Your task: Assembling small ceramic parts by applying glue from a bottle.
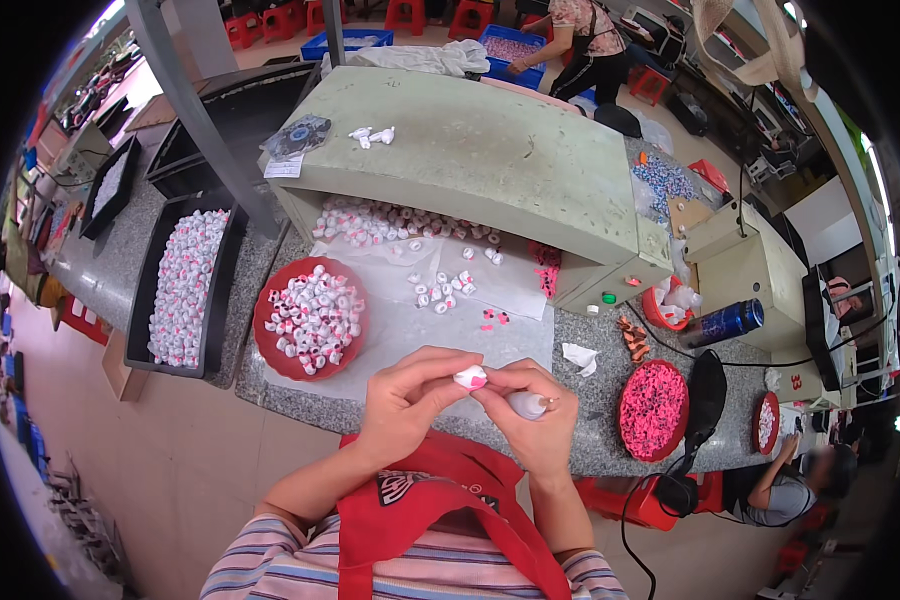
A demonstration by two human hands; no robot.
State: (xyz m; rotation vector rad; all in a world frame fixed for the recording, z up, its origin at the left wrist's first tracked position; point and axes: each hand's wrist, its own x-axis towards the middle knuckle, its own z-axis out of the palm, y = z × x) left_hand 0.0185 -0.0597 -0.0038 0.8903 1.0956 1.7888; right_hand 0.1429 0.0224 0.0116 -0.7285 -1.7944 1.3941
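Hands meet over the bench (610,420) edge — left hand (402,395) pinches a small white piece (471,377) with a pink spot, right hand (538,420) grips a small bottle (528,404), its tip beside the piece. Red tray (268,345) of like pieces lies ahead-left. Best to keep the piece steady, tip close.

This is a small factory workshop. A long stone worktop (590,400) holds trays (185,290) and red bowls (310,318) full of tiny parts, and other workers (585,40) sit nearby.
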